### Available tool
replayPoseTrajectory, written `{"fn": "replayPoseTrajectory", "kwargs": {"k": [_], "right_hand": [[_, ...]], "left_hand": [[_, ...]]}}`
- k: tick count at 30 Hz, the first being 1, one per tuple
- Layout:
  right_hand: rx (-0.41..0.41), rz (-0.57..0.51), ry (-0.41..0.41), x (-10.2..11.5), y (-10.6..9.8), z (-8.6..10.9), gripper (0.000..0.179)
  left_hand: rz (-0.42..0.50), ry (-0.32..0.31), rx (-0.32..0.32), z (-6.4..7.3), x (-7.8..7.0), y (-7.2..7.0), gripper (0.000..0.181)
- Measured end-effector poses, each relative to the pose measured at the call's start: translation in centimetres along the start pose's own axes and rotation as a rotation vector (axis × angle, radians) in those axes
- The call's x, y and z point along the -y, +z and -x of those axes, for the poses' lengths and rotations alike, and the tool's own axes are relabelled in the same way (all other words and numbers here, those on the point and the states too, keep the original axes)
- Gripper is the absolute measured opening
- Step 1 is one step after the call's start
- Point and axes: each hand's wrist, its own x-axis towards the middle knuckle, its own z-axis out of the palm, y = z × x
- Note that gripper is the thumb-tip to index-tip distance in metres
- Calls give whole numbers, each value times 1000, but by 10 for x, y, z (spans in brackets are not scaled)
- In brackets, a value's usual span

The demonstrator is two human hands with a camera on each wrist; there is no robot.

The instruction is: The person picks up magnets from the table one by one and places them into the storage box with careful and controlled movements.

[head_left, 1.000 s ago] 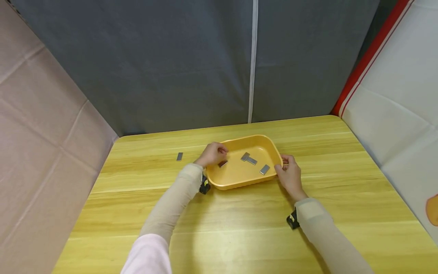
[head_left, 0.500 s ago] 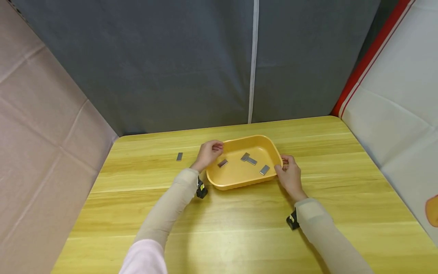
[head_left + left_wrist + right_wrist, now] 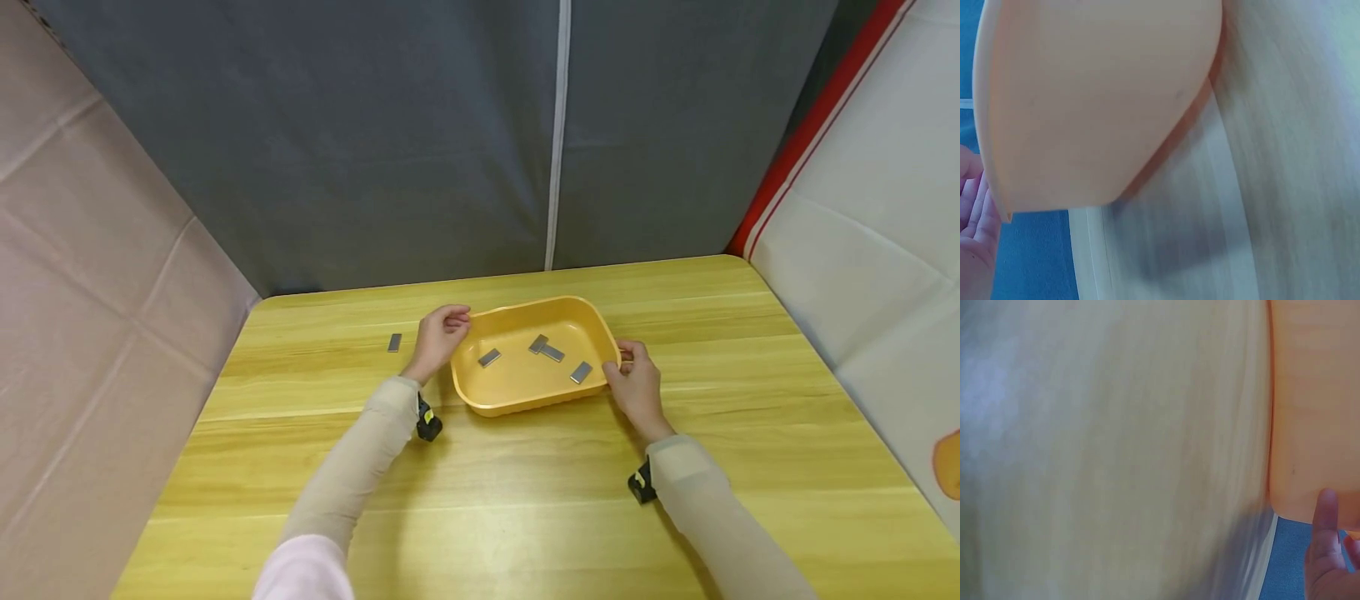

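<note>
A yellow plastic basin (image 3: 517, 392) lies slightly askew on the wooden table. Several small grey rectangular pieces lie inside it, among them one piece (image 3: 490, 357) near the left end and another (image 3: 581, 372) near the right; two in the middle touch. My left hand (image 3: 438, 340) is at the basin's left rim, fingers loosely bent with nothing seen in them; the left wrist view shows this hand (image 3: 975, 231) beside the basin's edge. At the right end, my right hand (image 3: 636, 385) grips the rim. In the right wrist view a digit of the right hand (image 3: 1325, 550) lies against the basin wall (image 3: 1316, 412).
One more grey piece (image 3: 394, 342) lies on the table (image 3: 510, 500) to the left of my left hand. A dark grey curtain (image 3: 405, 150) hangs behind the table's back edge. Pale cloth walls stand on the left (image 3: 97, 333) and right (image 3: 885, 250).
My left hand has moved left, from over the grey piece inside the basin to the left rim, leaving that piece in full view. My right hand has kept its grip on the rim.
</note>
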Motion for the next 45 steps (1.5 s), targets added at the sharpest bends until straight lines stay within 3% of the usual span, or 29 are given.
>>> {"fn": "replayPoseTrajectory", "kwargs": {"k": [7,15,21,29,40,45], "right_hand": [[4,3,-4,-1,0,0,37],[4,4,6,-1,-1,0,37],[11,10,1,-1,-2,1,37],[12,2,2,-2,-1,0,37],[7,1,2,-2,-1,0,37],[8,-10,0,-2,-1,0,36]], "left_hand": [[19,-30,-67,4,3,-9,25],[97,-125,-118,7,7,-21,25],[84,-173,-122,9,15,-34,26],[116,-223,-199,10,26,-50,25],[105,-273,-230,14,34,-58,26],[101,-295,-274,13,38,-65,24]]}}
